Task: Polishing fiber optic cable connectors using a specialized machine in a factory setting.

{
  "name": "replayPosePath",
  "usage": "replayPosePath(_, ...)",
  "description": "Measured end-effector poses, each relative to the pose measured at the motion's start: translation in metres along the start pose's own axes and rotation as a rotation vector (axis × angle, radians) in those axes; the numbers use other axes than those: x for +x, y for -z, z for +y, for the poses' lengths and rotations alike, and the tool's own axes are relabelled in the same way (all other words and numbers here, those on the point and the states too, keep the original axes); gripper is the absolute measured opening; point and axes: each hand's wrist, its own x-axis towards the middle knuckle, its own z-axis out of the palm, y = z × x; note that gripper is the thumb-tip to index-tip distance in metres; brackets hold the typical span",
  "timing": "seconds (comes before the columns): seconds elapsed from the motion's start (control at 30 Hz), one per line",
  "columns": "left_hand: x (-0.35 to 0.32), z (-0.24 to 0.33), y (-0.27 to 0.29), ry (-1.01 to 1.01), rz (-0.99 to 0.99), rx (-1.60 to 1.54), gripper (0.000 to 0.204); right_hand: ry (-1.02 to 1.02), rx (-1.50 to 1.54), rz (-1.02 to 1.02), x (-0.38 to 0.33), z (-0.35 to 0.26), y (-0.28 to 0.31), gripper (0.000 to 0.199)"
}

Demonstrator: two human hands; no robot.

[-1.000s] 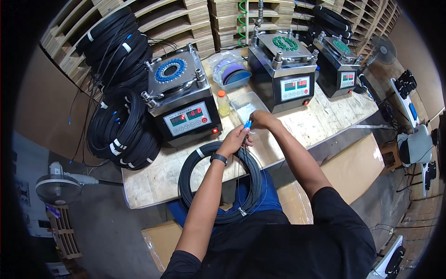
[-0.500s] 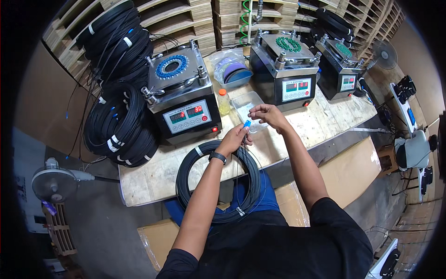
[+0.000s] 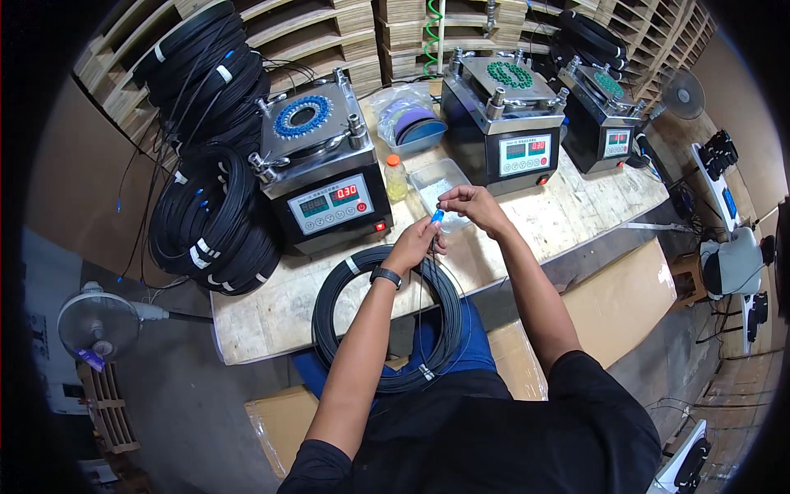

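Note:
My left hand [image 3: 418, 242] is closed round the end of a thin black cable, just below its small blue connector [image 3: 438, 216]. Thumb and fingers pinched, my right hand [image 3: 476, 207] meets the top of that connector. Whatever sits between those right fingertips is too small to make out. A large coil of black cable [image 3: 324, 303], bound with white ties, rests across my lap against the table edge, partly behind my left forearm. Just beyond my right hand stands a clear plastic tub [image 3: 451, 173] with small pale pieces inside.
Three polishing machines [image 3: 333, 207] with metal tops line the wooden table [image 3: 271, 329]. An orange-capped bottle [image 3: 397, 181] and a bag of purple and dark discs [image 3: 416, 125] stand between two of them. Stacked cable coils [image 3: 216, 218] crowd the left; a fan [image 3: 97, 323] is beside the table.
My right fingertips have come down slightly, from just above the blue connector to its top. My left hand stays in place. The digits on the machines' displays have changed.

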Motion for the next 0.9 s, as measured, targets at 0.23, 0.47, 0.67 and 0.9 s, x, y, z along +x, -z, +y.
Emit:
replayPosePath(0.23, -0.001, 0.005, -0.003, 0.012, -0.003, -0.008, 0.030, 0.018, 0.034, 0.012, -0.002, 0.003, -0.002, 0.018)
replayPosePath(0.47, 0.008, -0.015, 0.005, -0.005, -0.002, -0.007, 0.028, 0.188, -0.386, 0.095, -0.016, -0.011, -0.020, 0.019)
replayPosePath(0.67, 0.009, -0.019, 0.003, -0.057, 0.035, 0.044, 0.028, 0.534, -0.826, 0.147, -0.035, -0.029, -0.030, 0.022)
replayPosePath(0.9, -0.007, -0.013, 0.005, -0.215, 0.184, -0.132, 0.028, 0.604, -0.726, 0.304, -0.060, -0.019, -0.057, 0.046)
